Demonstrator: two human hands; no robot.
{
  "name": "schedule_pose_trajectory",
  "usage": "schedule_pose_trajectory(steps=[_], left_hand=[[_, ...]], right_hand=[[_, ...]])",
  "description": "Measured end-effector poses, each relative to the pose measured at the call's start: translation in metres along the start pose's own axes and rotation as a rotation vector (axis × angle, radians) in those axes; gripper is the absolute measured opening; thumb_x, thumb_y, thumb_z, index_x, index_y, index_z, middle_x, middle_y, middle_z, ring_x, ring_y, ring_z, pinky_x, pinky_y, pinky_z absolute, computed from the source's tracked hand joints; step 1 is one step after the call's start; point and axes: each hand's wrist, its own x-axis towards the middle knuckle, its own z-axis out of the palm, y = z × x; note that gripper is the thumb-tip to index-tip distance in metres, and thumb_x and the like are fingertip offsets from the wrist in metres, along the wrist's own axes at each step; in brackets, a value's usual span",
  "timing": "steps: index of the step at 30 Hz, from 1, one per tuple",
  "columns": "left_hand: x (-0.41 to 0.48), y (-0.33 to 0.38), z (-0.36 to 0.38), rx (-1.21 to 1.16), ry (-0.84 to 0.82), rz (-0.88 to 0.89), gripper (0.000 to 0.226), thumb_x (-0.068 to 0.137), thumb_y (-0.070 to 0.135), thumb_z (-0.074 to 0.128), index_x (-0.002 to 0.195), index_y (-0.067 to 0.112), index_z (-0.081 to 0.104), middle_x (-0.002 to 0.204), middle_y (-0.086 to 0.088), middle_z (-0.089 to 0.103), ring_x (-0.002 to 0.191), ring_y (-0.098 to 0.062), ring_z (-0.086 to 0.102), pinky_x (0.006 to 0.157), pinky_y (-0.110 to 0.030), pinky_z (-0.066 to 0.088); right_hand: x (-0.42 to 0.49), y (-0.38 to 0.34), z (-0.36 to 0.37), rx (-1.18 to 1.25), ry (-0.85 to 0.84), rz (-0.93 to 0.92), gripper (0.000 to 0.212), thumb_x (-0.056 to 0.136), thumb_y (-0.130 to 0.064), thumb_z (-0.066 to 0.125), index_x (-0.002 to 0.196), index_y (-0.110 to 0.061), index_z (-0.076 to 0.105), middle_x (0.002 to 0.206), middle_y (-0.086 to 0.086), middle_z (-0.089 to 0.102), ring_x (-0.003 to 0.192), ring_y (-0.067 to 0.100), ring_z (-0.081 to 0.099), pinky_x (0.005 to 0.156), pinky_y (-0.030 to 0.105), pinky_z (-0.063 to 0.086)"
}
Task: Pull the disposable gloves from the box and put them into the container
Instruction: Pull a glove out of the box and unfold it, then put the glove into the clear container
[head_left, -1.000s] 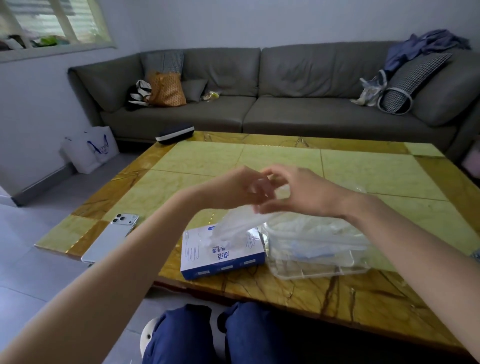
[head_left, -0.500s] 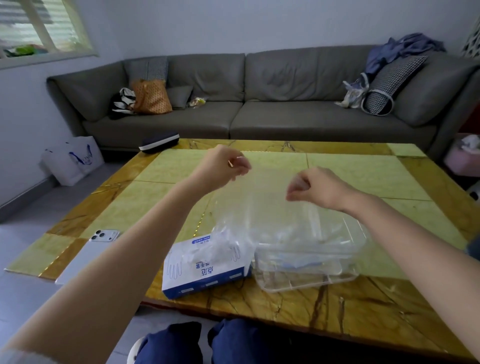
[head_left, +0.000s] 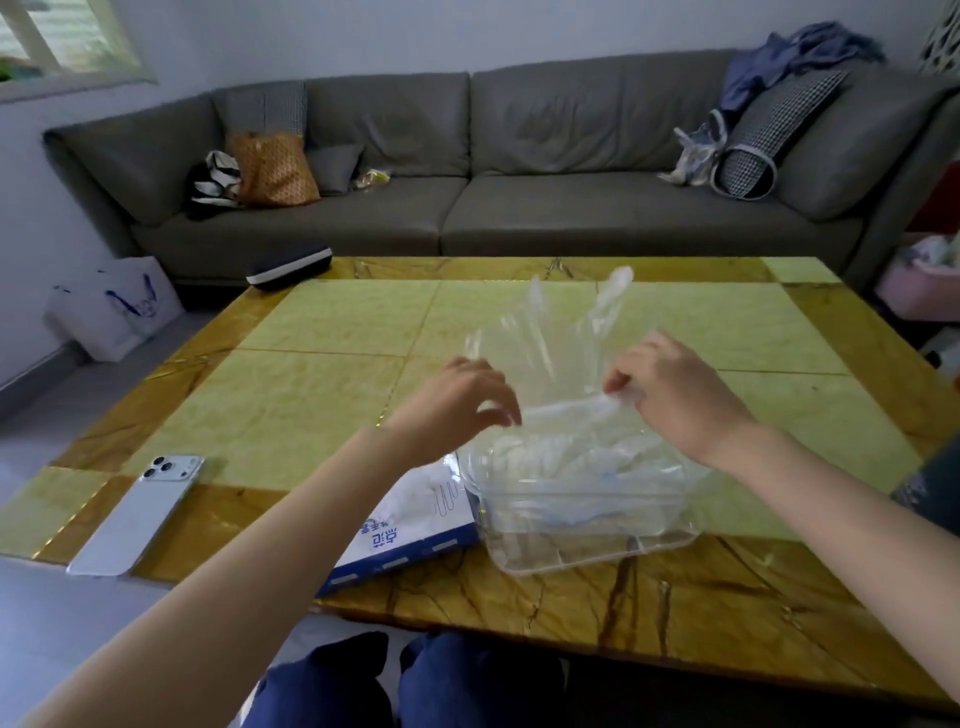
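Observation:
A clear disposable glove (head_left: 563, 358) is stretched between my two hands, its fingers flaring up and away from me. My left hand (head_left: 462, 402) pinches the cuff at its left end and my right hand (head_left: 672, 397) pinches the right end. Both hands hover just above the transparent plastic container (head_left: 582, 564), which holds several crumpled clear gloves. The blue and white glove box (head_left: 415, 525) lies against the container's left side, partly hidden by my left forearm.
A silver phone (head_left: 137, 512) lies face down at the table's front left edge. At the far left edge sits a black case (head_left: 288, 265). The yellow marble table (head_left: 322, 395) stands before a grey sofa (head_left: 519, 208). My knees are under the near edge.
Both hands have come down and toward me with the glove, from chest height to just over the container. The glove's fingers have flipped upward.

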Motion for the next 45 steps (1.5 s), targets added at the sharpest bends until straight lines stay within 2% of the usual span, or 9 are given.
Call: schedule_pose_trajectory(steps=[7,10,17,21,27,35,37,40,45], left_hand=[[0.018,-0.006,0.037,0.223,-0.406,-0.025,0.012,0.090,0.023,0.062,0.098,0.024,0.071,0.102,0.011,0.070,0.102,-0.010,0.054,0.105,-0.025,0.031],[0.030,-0.001,0.051,0.272,-0.548,-0.107,0.018,0.090,0.012,0.060,0.104,0.018,0.070,0.107,0.003,0.069,0.104,-0.017,0.058,0.092,-0.021,0.035],[0.049,0.008,0.071,0.166,-1.002,-0.262,0.041,0.091,0.025,0.060,0.131,0.023,0.050,0.135,-0.003,0.049,0.119,-0.023,0.049,0.102,-0.036,0.042],[0.053,0.010,0.071,0.154,-0.765,-0.240,0.038,0.096,0.025,0.050,0.133,0.021,0.047,0.136,-0.004,0.046,0.122,-0.023,0.047,0.101,-0.034,0.040],[0.050,0.004,0.089,0.165,-1.019,-0.297,0.040,0.098,0.019,0.041,0.137,0.029,0.041,0.141,-0.007,0.041,0.118,-0.026,0.049,0.094,-0.034,0.042],[0.048,0.013,0.083,0.259,-1.016,-0.275,0.015,0.098,0.010,0.029,0.106,0.015,0.042,0.108,-0.005,0.043,0.087,-0.023,0.038,0.077,-0.028,0.034],[0.046,0.014,0.081,0.282,-1.011,-0.312,0.024,0.098,0.011,0.033,0.115,0.009,0.050,0.117,-0.006,0.051,0.095,-0.025,0.049,0.083,-0.030,0.040],[0.041,0.022,0.065,0.372,-0.819,-0.297,0.035,0.099,0.023,0.041,0.131,0.012,0.049,0.129,-0.006,0.054,0.114,-0.025,0.054,0.093,-0.033,0.041],[0.011,0.025,0.010,0.419,-0.212,-0.182,0.039,0.098,0.029,0.042,0.137,0.022,0.039,0.139,-0.002,0.046,0.129,-0.022,0.040,0.114,-0.044,0.017]], right_hand=[[0.004,0.007,0.025,0.037,-0.495,0.172,0.041,0.086,0.011,0.039,0.109,-0.011,0.065,0.108,0.005,0.065,0.094,0.015,0.063,0.082,0.024,0.049],[0.006,0.011,0.038,0.042,-0.658,0.208,0.035,0.088,0.007,0.045,0.113,-0.009,0.063,0.115,0.007,0.064,0.102,0.018,0.061,0.086,0.026,0.048],[0.015,0.016,0.041,0.044,-0.952,0.248,0.048,0.088,-0.013,0.063,0.133,-0.019,0.049,0.138,0.002,0.047,0.125,0.021,0.047,0.104,0.034,0.039],[0.025,0.009,0.035,0.167,-0.653,0.180,0.029,0.092,-0.026,0.060,0.120,-0.020,0.058,0.123,-0.003,0.058,0.110,0.013,0.054,0.093,0.026,0.043],[0.021,0.008,0.073,0.110,-1.035,0.207,0.041,0.098,-0.028,0.048,0.138,-0.022,0.043,0.146,0.000,0.039,0.128,0.020,0.044,0.107,0.036,0.036],[0.023,0.016,0.082,-0.081,-1.050,0.272,0.053,0.097,-0.027,0.047,0.146,-0.022,0.031,0.151,0.006,0.034,0.133,0.025,0.039,0.107,0.035,0.034],[0.022,0.013,0.076,-0.071,-1.002,0.286,0.051,0.097,-0.029,0.047,0.145,-0.020,0.033,0.150,0.006,0.034,0.134,0.025,0.038,0.108,0.036,0.033],[0.023,0.003,0.060,-0.075,-0.851,0.262,0.043,0.098,-0.030,0.046,0.140,-0.019,0.042,0.146,0.004,0.041,0.130,0.024,0.042,0.106,0.037,0.036],[0.021,-0.046,0.035,-0.028,-0.432,0.129,0.036,0.099,-0.028,0.043,0.134,-0.023,0.044,0.138,-0.001,0.047,0.122,0.022,0.050,0.095,0.038,0.044]])
